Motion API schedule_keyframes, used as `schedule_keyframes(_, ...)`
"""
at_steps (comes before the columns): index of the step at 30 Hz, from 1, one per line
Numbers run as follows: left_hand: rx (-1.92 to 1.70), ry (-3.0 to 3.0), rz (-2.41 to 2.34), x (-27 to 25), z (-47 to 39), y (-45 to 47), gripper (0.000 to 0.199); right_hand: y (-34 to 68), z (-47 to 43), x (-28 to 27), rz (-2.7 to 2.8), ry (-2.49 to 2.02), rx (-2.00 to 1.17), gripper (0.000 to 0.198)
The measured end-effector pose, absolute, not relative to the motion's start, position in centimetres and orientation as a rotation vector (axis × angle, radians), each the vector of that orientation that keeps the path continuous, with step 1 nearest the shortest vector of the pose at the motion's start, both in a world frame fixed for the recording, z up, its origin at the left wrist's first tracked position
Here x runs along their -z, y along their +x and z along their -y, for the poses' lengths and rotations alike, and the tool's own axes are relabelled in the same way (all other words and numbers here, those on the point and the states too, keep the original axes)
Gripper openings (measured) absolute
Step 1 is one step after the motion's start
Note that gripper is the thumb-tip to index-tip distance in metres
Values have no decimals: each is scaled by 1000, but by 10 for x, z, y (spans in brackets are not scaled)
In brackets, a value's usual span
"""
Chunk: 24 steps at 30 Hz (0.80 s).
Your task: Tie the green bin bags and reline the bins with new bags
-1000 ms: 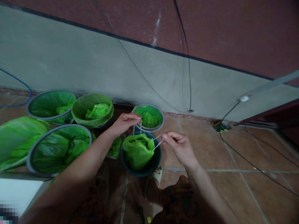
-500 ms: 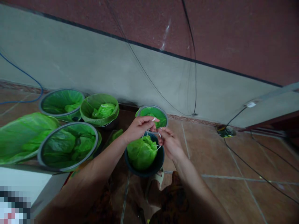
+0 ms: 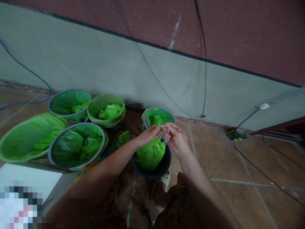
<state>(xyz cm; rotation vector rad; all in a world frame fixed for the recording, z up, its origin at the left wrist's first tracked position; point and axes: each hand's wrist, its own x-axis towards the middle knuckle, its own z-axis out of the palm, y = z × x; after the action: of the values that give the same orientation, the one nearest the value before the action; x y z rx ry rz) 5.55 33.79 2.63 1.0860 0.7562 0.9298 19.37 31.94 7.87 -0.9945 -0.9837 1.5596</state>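
Inside dark bucket (image 3: 168, 163): green bag (image 3: 150, 155), top bunched. Just above bucket: left hand (image 3: 149, 135), right hand (image 3: 176, 137) close together, both pinching white drawstring (image 3: 165, 145). Beyond bucket: gray-rimmed bin (image 3: 173, 117), lined green.

Left grip (image 3: 149, 135), right grip (image 3: 176, 139): both pinched

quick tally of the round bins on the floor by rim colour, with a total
Grey-rimmed bins: 3
Bins with a green rim: 2
Dark blue bin, with a green bag bunched inside: 1
Total: 6
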Motion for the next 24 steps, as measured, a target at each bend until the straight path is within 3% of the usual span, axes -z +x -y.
schedule_keyframes(4,-876,1230,-686,-22,-331,53,39,201,-326,-79,899,-948,-1551,23)
schedule_keyframes(10,-947,1249,-695,-33,-327,41,63,214,-342,-73,744,-946,-1556,18)
schedule_keyframes(16,-808,1303,-753,-39,-323,43,17,234,-355,-69,657,-966,-1519,19)
schedule_keyframes(20,-900,1236,-908,-31,-327,46,12,230,-354,-67,698,-1020,-1436,17)
schedule_keyframes(24,-908,1238,-1238,-17,-335,43,11,221,-348,-65,854,-1266,-1148,20)
